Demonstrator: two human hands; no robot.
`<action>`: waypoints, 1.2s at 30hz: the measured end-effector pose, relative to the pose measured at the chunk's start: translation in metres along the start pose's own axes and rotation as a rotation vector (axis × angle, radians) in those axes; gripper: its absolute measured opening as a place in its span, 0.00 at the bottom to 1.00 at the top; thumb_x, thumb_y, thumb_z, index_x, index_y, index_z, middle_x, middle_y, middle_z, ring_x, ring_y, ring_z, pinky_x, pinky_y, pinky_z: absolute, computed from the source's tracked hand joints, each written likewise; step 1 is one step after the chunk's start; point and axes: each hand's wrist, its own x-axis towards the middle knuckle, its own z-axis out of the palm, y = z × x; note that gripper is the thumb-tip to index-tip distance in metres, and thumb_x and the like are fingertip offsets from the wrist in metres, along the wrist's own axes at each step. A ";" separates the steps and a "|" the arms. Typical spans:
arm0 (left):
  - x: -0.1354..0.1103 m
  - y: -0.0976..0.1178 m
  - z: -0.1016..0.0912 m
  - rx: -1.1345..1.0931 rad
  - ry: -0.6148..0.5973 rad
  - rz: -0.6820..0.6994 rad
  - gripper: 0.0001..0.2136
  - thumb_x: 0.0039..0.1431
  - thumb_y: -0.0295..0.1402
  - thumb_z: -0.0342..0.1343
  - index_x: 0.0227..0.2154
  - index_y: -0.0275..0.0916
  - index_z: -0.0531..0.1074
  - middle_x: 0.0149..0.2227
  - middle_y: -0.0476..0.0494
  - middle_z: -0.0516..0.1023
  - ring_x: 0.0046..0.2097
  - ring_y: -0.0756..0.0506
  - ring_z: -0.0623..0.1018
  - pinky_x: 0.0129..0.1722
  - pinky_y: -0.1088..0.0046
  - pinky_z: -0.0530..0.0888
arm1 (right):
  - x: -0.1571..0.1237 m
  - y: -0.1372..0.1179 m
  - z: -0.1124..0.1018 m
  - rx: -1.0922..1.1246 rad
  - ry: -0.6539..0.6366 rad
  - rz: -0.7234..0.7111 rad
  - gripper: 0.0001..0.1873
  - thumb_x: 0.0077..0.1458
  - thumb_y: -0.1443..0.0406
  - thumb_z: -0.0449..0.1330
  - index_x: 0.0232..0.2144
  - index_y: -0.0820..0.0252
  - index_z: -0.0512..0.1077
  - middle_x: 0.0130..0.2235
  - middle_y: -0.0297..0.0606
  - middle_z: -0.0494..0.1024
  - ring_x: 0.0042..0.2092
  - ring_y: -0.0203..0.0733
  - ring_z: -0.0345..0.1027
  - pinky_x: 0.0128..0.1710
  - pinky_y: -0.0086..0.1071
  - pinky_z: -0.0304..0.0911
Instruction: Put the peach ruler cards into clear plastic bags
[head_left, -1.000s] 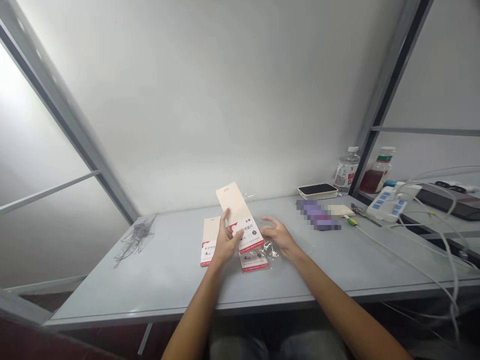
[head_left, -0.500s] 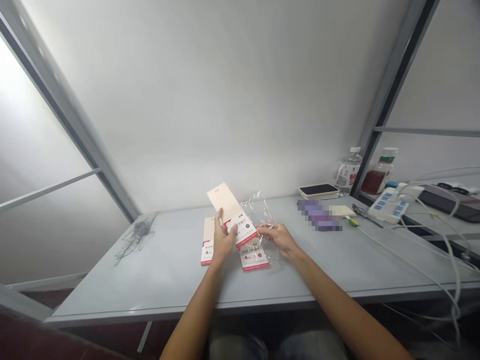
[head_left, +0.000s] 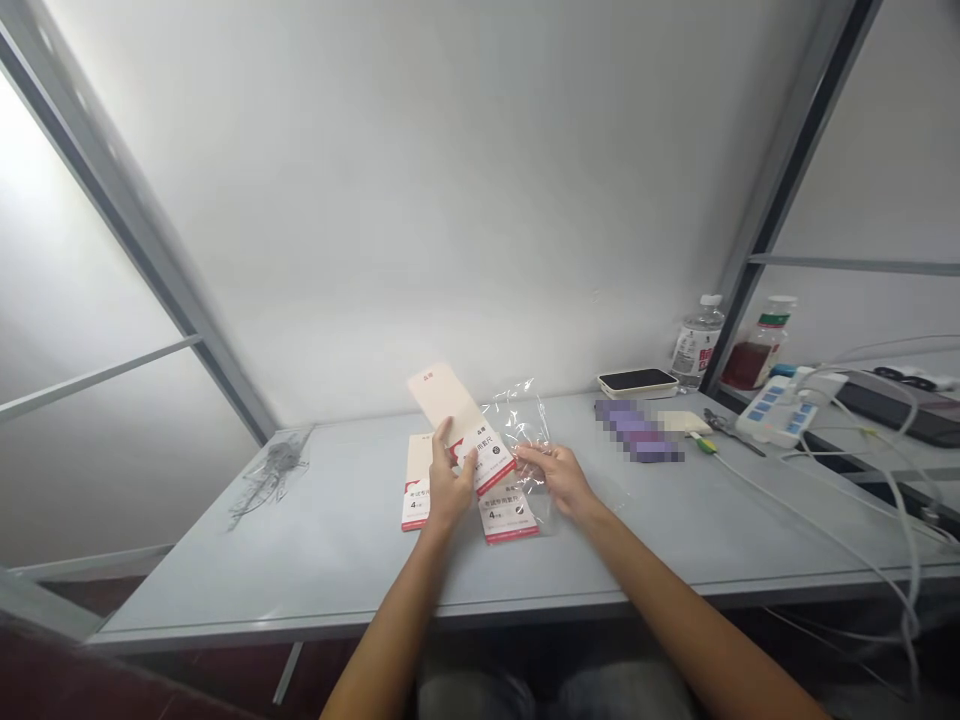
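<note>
My left hand (head_left: 448, 488) grips a long cream card pack with a red and white bottom (head_left: 459, 420), held tilted above the grey table (head_left: 315, 560). My right hand (head_left: 559, 478) pinches a clear plastic sleeve (head_left: 523, 422) that stands up just right of that pack. Two more packs of the same kind lie flat on the table: one (head_left: 417, 485) partly behind my left hand, the other (head_left: 508, 514) between my two hands.
A bundle of thin dark items in a clear bag (head_left: 268, 476) lies at the table's back left. To the right are a flat white box with a dark top (head_left: 636, 382), two bottles (head_left: 696, 342), a power strip (head_left: 772, 412) and several white cables (head_left: 832, 530).
My right hand has lifted the clear sleeve from the table and raised it beside the pack. My left hand has shifted the pack slightly to the left.
</note>
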 end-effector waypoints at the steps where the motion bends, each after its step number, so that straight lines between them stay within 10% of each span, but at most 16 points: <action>1: 0.000 -0.001 0.000 0.027 -0.018 0.014 0.28 0.52 0.36 0.54 0.55 0.43 0.52 0.46 0.41 0.69 0.40 0.47 0.73 0.38 0.72 0.70 | 0.000 0.000 0.001 -0.001 -0.004 -0.004 0.12 0.37 0.62 0.66 0.26 0.64 0.73 0.29 0.39 0.78 0.30 0.41 0.71 0.31 0.32 0.67; 21: -0.007 0.001 -0.006 0.175 -0.687 0.078 0.19 0.53 0.34 0.50 0.49 0.45 0.62 0.52 0.44 0.65 0.48 0.43 0.66 0.44 0.69 0.64 | -0.002 -0.001 0.003 0.010 0.041 -0.048 0.13 0.34 0.61 0.67 0.23 0.63 0.73 0.22 0.33 0.74 0.24 0.36 0.66 0.24 0.29 0.61; 28: -0.007 0.008 -0.011 0.098 -0.824 -0.120 0.15 0.52 0.38 0.51 0.44 0.43 0.63 0.28 0.51 0.65 0.23 0.53 0.63 0.21 0.77 0.60 | -0.002 0.000 0.001 0.019 0.025 -0.021 0.14 0.33 0.61 0.67 0.23 0.63 0.71 0.22 0.33 0.73 0.23 0.37 0.66 0.23 0.29 0.61; 36: -0.006 0.010 -0.011 -0.010 -0.952 -0.237 0.13 0.51 0.39 0.52 0.38 0.41 0.61 0.24 0.53 0.61 0.21 0.56 0.58 0.17 0.80 0.54 | -0.002 -0.001 -0.002 0.001 -0.019 0.015 0.15 0.34 0.61 0.67 0.26 0.62 0.71 0.22 0.34 0.74 0.23 0.37 0.67 0.22 0.29 0.62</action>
